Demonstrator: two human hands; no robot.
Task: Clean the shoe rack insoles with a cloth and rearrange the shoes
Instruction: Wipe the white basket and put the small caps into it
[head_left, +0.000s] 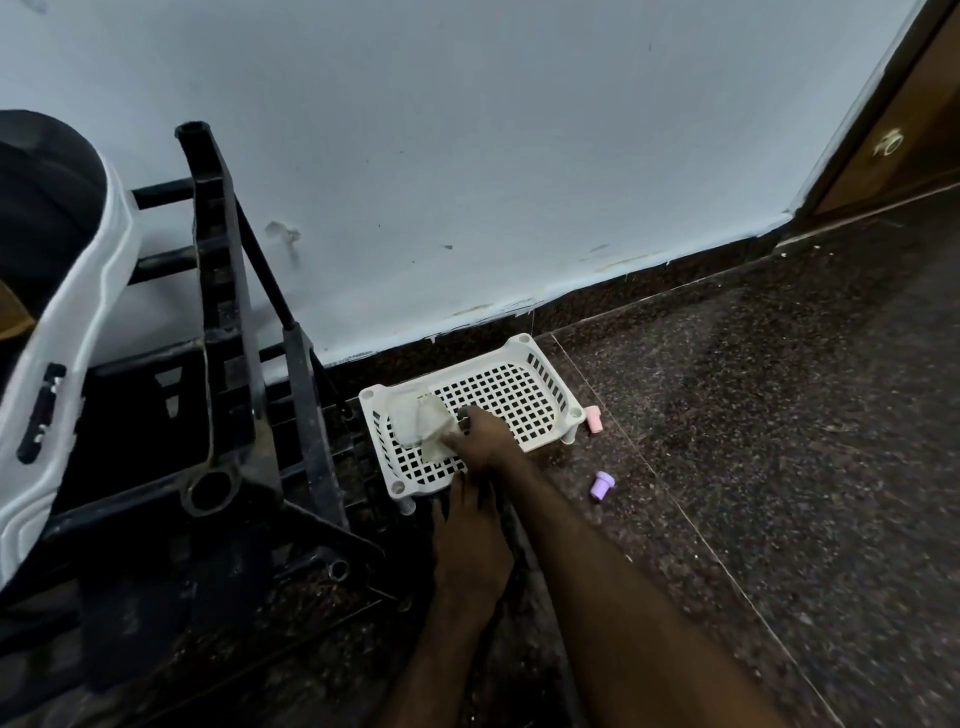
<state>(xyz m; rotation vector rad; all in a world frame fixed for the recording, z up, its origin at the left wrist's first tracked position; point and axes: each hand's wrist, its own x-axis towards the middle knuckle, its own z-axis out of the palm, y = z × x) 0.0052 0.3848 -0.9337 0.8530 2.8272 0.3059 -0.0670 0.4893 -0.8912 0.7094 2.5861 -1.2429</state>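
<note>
Your right hand reaches out over the white perforated rack tray, which sits on the dark speckled floor close to the skirting of the pale wall. The fingers of that hand are curled round a crumpled whitish cloth and press it onto the left part of the tray's mesh. Your left hand lies low in front of the tray, fingers stretched out straight towards its near rim. The picture is too blurred there to tell whether they touch it.

Just left of the tray stands a black plastic rack frame, tipped at an angle, its lower end next to the tray's left rim. Further left, at the edge of the view, is a curved white and black object that you cannot identify from here.

On the floor to the right of the tray lie two small plastic caps: a pink cap just beside the tray's right corner leg, and a purple cap a little nearer to you, apart from the tray. A brown wooden door fills the upper right corner
</note>
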